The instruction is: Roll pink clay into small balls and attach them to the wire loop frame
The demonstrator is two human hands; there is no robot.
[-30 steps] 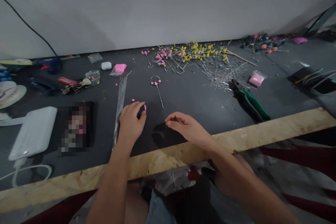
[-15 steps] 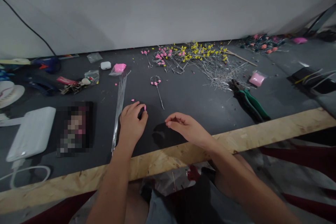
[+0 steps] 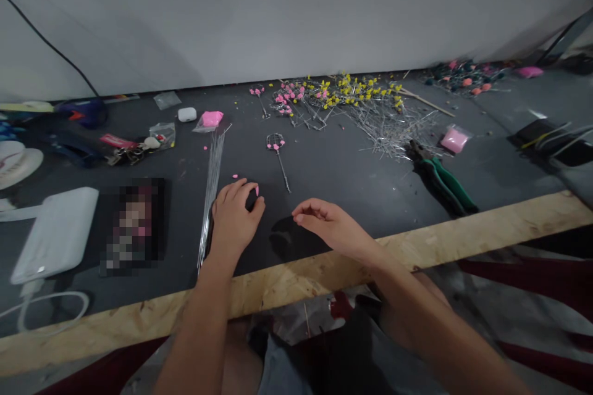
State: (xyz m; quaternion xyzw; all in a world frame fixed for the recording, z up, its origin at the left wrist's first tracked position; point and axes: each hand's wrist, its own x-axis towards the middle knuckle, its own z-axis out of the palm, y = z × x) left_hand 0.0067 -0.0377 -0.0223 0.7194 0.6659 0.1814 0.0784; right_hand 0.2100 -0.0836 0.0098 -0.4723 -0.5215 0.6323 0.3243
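Observation:
My left hand [image 3: 236, 213] rests on the dark tabletop with its fingers bent. A small bit of pink clay [image 3: 257, 190] shows at its index fingertip, close to the thumb. Another pink bit [image 3: 235, 176] lies just beyond the knuckles. To the right, my right hand [image 3: 324, 222] is curled, thumb and fingertips together; anything between them is hidden. Between and beyond the hands lies a twisted wire stem [image 3: 283, 171] with a looped wire head [image 3: 275, 141] carrying pink blobs. Beside my left hand runs a bundle of straight wires [image 3: 213, 179].
At the back lie wire stems with yellow tips [image 3: 352, 89] and loose wires [image 3: 393, 126]. Green-handled pliers [image 3: 442, 182] and a pink packet [image 3: 454, 139] are at right. A white power bank [image 3: 58, 234] stands left. A wooden strip [image 3: 287, 278] edges the table.
My left thumb has shifted slightly to the right, widening its gap from the index finger. The pink bit stays at the index fingertip. My right hand has hardly moved.

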